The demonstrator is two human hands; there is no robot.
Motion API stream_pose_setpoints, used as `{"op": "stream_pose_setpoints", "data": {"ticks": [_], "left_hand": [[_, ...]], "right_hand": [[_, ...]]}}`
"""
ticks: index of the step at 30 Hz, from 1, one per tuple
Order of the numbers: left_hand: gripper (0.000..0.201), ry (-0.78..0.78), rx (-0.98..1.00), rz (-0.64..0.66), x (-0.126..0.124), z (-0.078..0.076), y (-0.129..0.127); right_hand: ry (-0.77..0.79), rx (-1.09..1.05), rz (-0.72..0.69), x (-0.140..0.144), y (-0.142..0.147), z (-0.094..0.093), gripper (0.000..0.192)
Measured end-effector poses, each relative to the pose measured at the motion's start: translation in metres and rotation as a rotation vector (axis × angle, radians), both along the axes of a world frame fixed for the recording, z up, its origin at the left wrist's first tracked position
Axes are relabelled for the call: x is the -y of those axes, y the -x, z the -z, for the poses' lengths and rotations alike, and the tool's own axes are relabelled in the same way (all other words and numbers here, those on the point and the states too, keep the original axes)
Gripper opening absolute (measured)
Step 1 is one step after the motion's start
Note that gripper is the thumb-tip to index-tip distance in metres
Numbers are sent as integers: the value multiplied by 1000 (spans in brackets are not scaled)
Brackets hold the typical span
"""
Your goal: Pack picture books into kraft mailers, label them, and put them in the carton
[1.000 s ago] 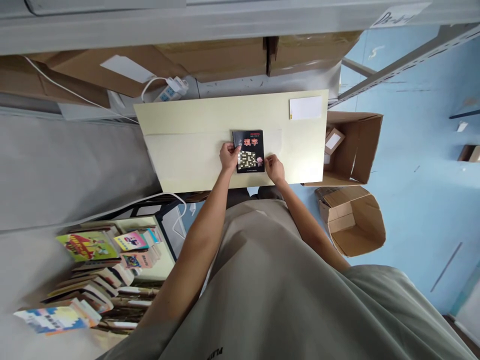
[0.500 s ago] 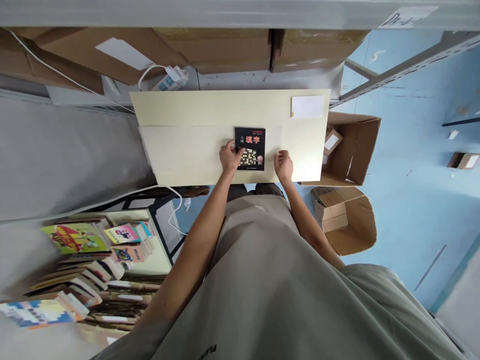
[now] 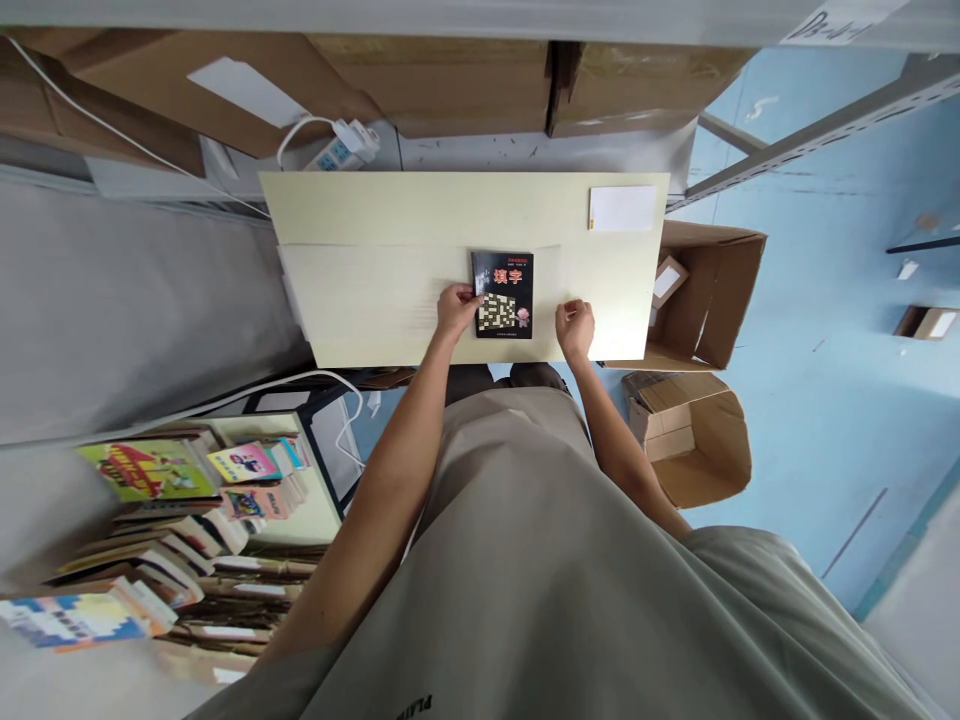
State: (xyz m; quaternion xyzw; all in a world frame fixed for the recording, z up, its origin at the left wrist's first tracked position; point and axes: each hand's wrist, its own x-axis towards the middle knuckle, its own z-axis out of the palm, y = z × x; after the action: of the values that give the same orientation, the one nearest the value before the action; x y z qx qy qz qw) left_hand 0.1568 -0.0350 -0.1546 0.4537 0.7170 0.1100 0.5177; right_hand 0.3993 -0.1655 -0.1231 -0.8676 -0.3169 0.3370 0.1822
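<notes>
From where I stand, with the middle of the surface as the clock's centre and twelve pointing away from the person, the far left comes first. At eight o'clock, beyond the near edge, a lime-green paper book with a picture cover [image 3: 150,470] lies among piled books. At ten, a brown cardboard box with a white label [image 3: 172,90] sits behind, and nearer the far edge a white plastic power strip [image 3: 335,153] has a plug in it.

The cream rectangular surface [image 3: 360,210] carries a thin, pale, glossy sheet [image 3: 367,295] along its left and middle. The person's left hand [image 3: 456,310] is on the nine o'clock side of a black paperback book with red lettering and a black-and-white grid [image 3: 506,297], pinching that edge, thumb over the cover. The book lies face up just off centre, toward four.

The right hand [image 3: 575,328] is at the book's four o'clock, apart from it, fingers curled inward; I cannot tell whether they pinch anything. A flat white rectangular card [image 3: 622,208] rests at two. Past the right edge, an open brown cardboard box [image 3: 712,295] stands at three, and a smaller open carton [image 3: 697,445] at four.
</notes>
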Motion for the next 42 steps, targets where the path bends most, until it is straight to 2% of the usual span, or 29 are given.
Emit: {"op": "stream_pose_setpoints", "data": {"ticks": [5,9,14,17,21,24,27,30,33,35,37,40,42], "left_hand": [[23,-2,-17,53,-1,0,3],[18,-49,-88,89,12,-4,-2],[53,-167,-173,74,40,-11,-26],[66,-212,-191,32,49,-13,-39],[76,-208,-174,30,49,-15,-45],[77,-194,-174,33,50,-16,-45],[76,-214,-169,29,55,-18,-43],[61,-270,-140,27,62,-22,-41],[22,-280,-118,104,68,-29,-42],[11,-270,-119,147,70,-35,-46],[18,-239,-148,166,73,-44,-55],[59,-149,-236,227,76,-57,-67],[74,-107,-273,272,76,-63,-69]], "right_hand": [[-152,-36,-202,-10,30,-26,17],[-118,-140,-320,-32,68,-27,20],[-23,-164,-341,-42,94,-17,38],[-27,-162,-362,-35,91,-15,42],[-28,-149,-385,-34,62,-6,46],[-57,-115,-275,-47,35,6,47],[34,-106,-172,-68,24,16,50],[158,-71,-148,-89,29,16,45],[190,-74,-131,-101,34,9,42],[195,-94,-120,-106,35,4,40],[197,-106,-116,-110,35,0,36],[197,-130,-114,-114,35,-7,31],[203,-159,-163,-113,31,-15,35]]}}
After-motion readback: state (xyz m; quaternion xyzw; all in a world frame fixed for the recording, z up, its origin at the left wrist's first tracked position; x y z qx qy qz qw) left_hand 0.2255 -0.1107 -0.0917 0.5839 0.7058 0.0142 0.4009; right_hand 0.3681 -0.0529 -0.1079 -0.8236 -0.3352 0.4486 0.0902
